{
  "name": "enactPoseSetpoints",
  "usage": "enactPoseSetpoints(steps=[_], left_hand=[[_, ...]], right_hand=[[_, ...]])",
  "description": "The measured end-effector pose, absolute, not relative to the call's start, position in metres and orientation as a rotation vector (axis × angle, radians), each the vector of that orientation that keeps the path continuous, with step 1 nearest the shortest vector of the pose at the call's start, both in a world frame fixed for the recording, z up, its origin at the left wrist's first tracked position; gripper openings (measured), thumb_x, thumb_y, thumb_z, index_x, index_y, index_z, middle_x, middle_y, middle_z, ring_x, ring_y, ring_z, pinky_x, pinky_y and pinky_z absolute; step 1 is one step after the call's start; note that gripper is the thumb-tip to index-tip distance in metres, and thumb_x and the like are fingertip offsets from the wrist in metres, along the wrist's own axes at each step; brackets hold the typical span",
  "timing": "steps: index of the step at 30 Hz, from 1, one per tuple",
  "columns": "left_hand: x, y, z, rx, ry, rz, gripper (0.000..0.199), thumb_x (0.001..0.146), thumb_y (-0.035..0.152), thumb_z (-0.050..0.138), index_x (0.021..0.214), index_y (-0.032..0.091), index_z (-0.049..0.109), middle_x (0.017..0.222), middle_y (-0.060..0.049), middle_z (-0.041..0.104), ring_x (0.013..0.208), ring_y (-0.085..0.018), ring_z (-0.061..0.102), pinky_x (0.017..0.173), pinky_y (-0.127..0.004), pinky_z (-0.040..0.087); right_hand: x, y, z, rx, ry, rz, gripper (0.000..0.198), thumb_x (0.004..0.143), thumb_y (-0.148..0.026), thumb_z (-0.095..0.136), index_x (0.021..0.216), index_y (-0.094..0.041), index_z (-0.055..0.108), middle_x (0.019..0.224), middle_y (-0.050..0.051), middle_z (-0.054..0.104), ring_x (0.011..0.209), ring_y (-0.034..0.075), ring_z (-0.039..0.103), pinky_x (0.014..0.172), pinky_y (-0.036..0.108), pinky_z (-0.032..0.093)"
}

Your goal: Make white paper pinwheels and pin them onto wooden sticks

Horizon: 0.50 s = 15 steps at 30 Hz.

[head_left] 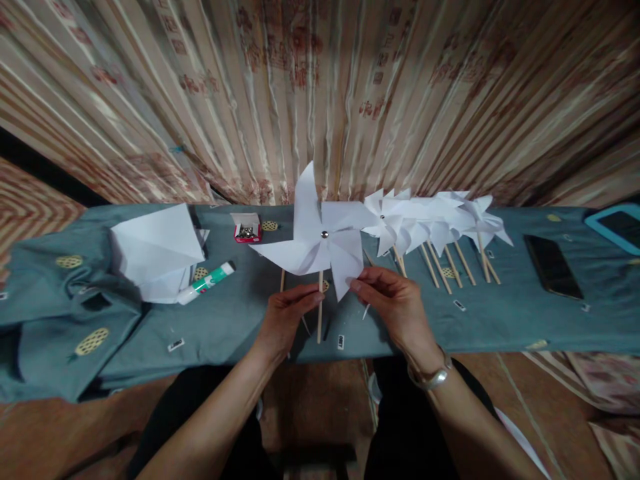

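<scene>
A white paper pinwheel (309, 250) with a silver pin at its centre is held up over the table, its wooden stick pointing down. My left hand (287, 317) pinches that stick just below the blades. With thumb and fingers, my right hand (393, 300) grips the tip of the lower right blade. Behind the pinwheel, to the left, stands a small red box (247, 231) of metal thumbtacks with its flap up. Several more white pinwheels (435, 220) lie overlapping in a row to the right, their sticks toward me.
Folded white paper sheets (157, 247) lie at the left, with a green and white glue stick (207, 283) beside them. A black phone (553, 267) and a blue-framed tablet (617, 227) lie at the right. The table has a grey-green cloth (210, 333); a patterned curtain (320, 100) hangs behind.
</scene>
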<state>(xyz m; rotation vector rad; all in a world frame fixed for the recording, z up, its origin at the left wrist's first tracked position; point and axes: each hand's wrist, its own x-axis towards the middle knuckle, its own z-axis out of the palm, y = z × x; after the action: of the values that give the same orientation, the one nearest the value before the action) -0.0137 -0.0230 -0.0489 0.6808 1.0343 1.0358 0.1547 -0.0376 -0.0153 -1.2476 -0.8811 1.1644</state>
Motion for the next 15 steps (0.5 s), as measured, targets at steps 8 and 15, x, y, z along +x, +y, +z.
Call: enactPoseSetpoints(steps=[8, 15], left_hand=[[-0.015, -0.023, -0.049, 0.721, 0.966, 1.014, 0.028, 0.058, 0.030, 0.087, 0.082, 0.019, 0.081, 0.086, -0.007, 0.078, 0.085, -0.019, 0.068, 0.085, -0.029, 0.048], [-0.016, -0.024, -0.051, 0.729, 0.916, 0.996, 0.028, 0.061, 0.030, 0.085, 0.087, 0.019, 0.081, 0.090, -0.008, 0.078, 0.095, -0.024, 0.069, 0.097, -0.036, 0.047]], right_hand=[[0.145, -0.039, -0.018, -1.248, -0.815, 1.307, 0.020, 0.055, -0.028, 0.088, 0.068, -0.022, 0.075, 0.063, -0.003, 0.069, 0.051, 0.007, 0.053, 0.047, 0.019, 0.044], [0.142, -0.041, -0.022, -1.239, -0.882, 1.333, 0.022, 0.061, -0.036, 0.086, 0.072, -0.021, 0.073, 0.062, -0.003, 0.068, 0.050, 0.007, 0.053, 0.048, 0.020, 0.046]])
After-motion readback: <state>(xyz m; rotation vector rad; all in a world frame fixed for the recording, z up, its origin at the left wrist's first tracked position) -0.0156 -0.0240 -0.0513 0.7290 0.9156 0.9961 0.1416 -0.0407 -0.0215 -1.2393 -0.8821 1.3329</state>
